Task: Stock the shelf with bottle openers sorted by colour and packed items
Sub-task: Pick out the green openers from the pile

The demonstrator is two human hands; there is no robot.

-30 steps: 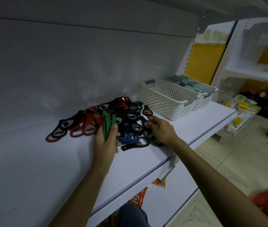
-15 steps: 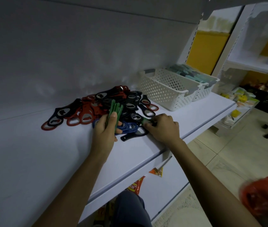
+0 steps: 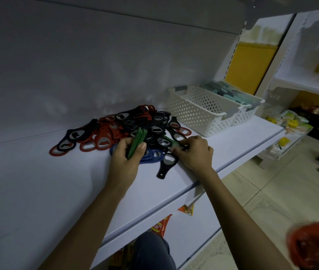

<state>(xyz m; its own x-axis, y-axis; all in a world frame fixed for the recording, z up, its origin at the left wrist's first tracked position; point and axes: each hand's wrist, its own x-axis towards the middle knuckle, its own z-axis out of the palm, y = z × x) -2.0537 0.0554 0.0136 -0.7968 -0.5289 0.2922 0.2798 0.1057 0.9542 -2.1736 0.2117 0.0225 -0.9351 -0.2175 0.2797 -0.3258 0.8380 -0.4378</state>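
A mixed pile of bottle openers (image 3: 127,127) in red, black, blue and green lies on the white shelf (image 3: 38,191). My left hand (image 3: 126,158) grips an upright stack of green openers (image 3: 137,141) at the pile's near edge. My right hand (image 3: 193,152) pinches the end of a single green opener (image 3: 169,142) lying across black ones. Blue openers (image 3: 152,154) lie between my hands. A lone black opener (image 3: 166,164) rests in front, close to the shelf edge.
Two white perforated baskets (image 3: 199,112) stand to the right of the pile; the far one holds teal packed items (image 3: 230,92). Snack packets (image 3: 160,227) hang on the shelf below. A red bag (image 3: 316,244) lies on the floor at right.
My right hand drew back from inside the pile to its front right edge and took hold of a green opener. My left hand kept its green stack, tilting it slightly.
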